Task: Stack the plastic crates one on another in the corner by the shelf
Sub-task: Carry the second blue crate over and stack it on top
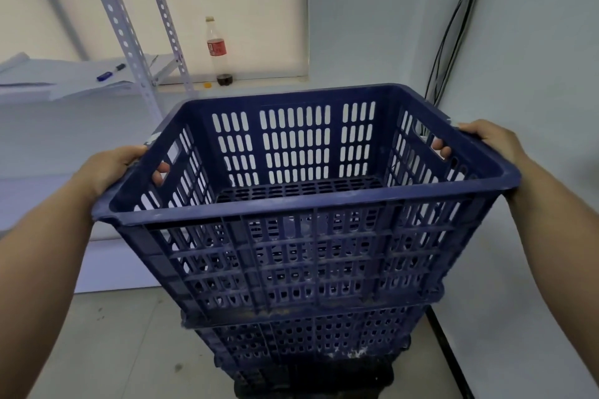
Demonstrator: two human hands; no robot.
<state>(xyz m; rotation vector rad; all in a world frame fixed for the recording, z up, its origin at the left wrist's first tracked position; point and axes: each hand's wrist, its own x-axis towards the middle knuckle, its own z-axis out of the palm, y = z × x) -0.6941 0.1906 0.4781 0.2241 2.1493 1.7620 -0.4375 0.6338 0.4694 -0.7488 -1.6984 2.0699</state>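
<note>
A dark blue slotted plastic crate fills the middle of the head view, empty inside. My left hand grips its left handle slot, with fingertips showing inside the wall. My right hand grips the right handle slot the same way. Under it sits another blue crate, and darker crates lie below that. The top crate's base sits in or right at the rim of the one beneath; I cannot tell whether it rests there.
A white slotted-steel shelf stands at the left, with papers and a blue marker on its board. A nearly empty cola bottle stands on the window ledge. Black cables run down the right wall. Grey floor lies at the lower left.
</note>
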